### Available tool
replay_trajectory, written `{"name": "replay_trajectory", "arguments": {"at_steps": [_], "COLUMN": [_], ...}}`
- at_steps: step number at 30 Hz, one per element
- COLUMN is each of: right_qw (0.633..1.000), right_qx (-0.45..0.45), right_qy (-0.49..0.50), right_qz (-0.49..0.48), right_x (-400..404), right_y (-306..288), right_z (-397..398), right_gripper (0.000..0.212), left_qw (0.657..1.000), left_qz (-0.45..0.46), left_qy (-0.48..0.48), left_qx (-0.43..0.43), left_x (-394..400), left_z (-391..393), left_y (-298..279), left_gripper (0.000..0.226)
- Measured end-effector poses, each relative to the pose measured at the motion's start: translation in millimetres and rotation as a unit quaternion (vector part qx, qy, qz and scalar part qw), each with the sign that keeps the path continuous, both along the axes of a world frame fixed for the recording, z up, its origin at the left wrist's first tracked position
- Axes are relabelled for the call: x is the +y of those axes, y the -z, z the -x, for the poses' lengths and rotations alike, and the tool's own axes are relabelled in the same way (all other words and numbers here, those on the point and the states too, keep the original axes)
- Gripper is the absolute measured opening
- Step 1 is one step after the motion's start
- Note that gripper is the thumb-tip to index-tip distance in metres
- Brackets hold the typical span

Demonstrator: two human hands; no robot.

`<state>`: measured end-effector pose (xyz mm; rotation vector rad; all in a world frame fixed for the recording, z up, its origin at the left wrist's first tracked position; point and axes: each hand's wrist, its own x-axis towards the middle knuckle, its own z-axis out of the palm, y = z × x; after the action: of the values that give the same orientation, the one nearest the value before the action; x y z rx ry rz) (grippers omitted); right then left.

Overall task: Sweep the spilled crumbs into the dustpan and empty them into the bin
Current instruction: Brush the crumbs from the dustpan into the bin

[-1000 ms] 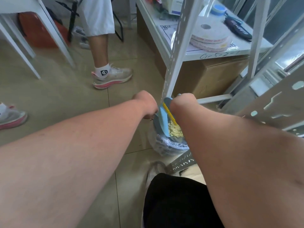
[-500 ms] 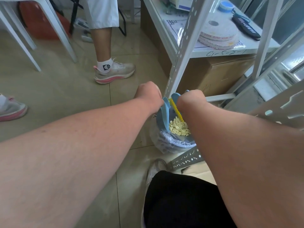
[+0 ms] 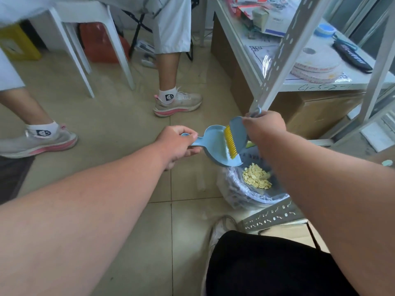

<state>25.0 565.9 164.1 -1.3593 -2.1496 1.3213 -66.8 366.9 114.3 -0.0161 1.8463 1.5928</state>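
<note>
My left hand (image 3: 177, 144) grips the handle of a light blue dustpan (image 3: 215, 144), held tilted over the rim of a small bin. My right hand (image 3: 264, 127) grips a blue hand brush (image 3: 236, 133) whose yellow bristles (image 3: 230, 144) lie across the pan's inside. The pan's visible surface looks bare. A heap of pale yellow crumbs (image 3: 256, 176) lies in the bin (image 3: 239, 189), which is lined with a clear plastic bag and stands on the tiled floor under my right forearm.
A white metal shelf post (image 3: 275, 67) rises just behind my right hand; a cardboard box (image 3: 316, 112) sits under the shelf. Another person's legs and trainers (image 3: 177, 103) stand on the floor to the left, near white chair legs (image 3: 119, 60). My dark-clad knee (image 3: 267, 263) is below.
Both hands have lifted and drawn apart above the bin. The dustpan has swung from steep, hidden between my hands, to a flatter tilt, with the brush bristles across it and the crumbs in the bin.
</note>
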Motion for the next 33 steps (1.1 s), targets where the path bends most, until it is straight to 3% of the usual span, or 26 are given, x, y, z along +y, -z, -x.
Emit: {"name": "replay_trajectory", "arguments": {"at_steps": [7,12,17,20,25,29,33], "right_qw": [0.972,0.903,0.846,0.807,0.746,0.748,0.774], "right_qx": [0.027,-0.010,-0.053,-0.075,-0.155,-0.165,-0.146], "right_qy": [-0.227,-0.399,-0.479,-0.528,-0.559,-0.576,-0.559], "right_qz": [-0.053,-0.162,-0.227,-0.255,-0.327,-0.285,-0.260], "right_x": [-63,-119,-175,-208,-255,-275,-288], "right_y": [-19,-27,-12,0,44,94,138], "right_z": [21,34,42,46,67,75,79], "right_gripper": [0.009,0.012,0.011,0.035,0.021,0.011,0.019], "left_qw": [0.992,0.984,0.972,0.963,0.955,0.955,0.959], "left_qz": [-0.091,-0.126,-0.173,-0.188,-0.197,-0.181,-0.149], "left_qy": [-0.078,-0.114,-0.128,-0.142,-0.138,-0.144,-0.135], "left_qx": [-0.041,-0.058,-0.096,-0.131,-0.171,-0.187,-0.200], "left_x": [-71,-128,-181,-210,-243,-255,-258], "left_z": [1,1,2,-5,2,18,30], "left_y": [-23,-33,-20,2,42,74,111], "left_gripper": [0.019,0.022,0.025,0.025,0.033,0.026,0.022]}}
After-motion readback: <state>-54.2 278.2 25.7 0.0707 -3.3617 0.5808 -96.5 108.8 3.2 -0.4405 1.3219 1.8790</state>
